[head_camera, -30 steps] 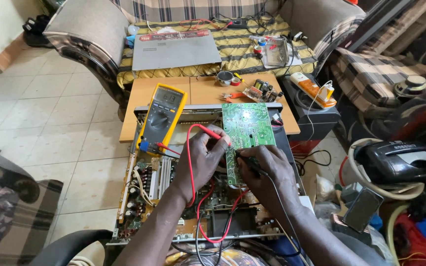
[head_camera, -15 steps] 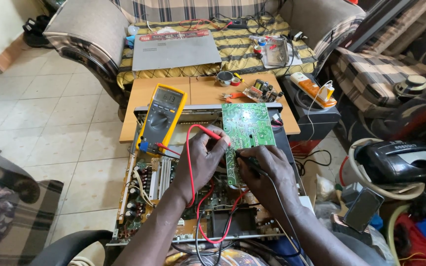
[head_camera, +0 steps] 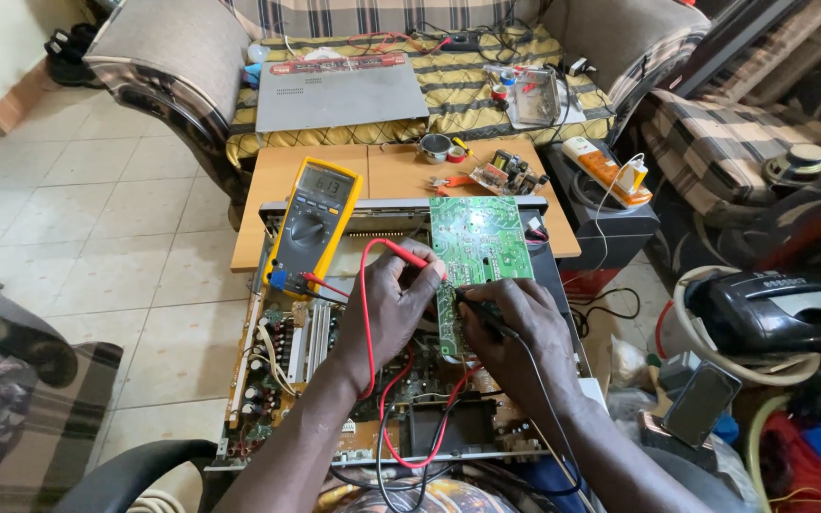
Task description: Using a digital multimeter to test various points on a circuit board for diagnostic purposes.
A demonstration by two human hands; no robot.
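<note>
A: Item one, fingers?
B: Left hand [head_camera: 393,302] pinches the red probe [head_camera: 409,255], tip on the green circuit board [head_camera: 479,242]; right hand [head_camera: 513,328] grips the black probe [head_camera: 475,306] likewise (both angled to reach solder points).
A: Surroundings?
B: Board raised over the open chassis [head_camera: 296,351]; yellow multimeter [head_camera: 314,223] propped facing the wearer.

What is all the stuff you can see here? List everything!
multimeter: 1, yellow and grey, leaning on the open chassis, left of the board
circuit board: 1, green, upright at the fingertips
red probe: 1, red, pinched in the left hand
black probe: 1, black, in the right hand
open chassis: 1, metal, under both hands
wooden table: 1, tan, behind the chassis
grey cover: 1, on the sofa
power strip: 1, white and orange, right of the table
left hand: 1, on the red probe
right hand: 1, on the black probe
</note>
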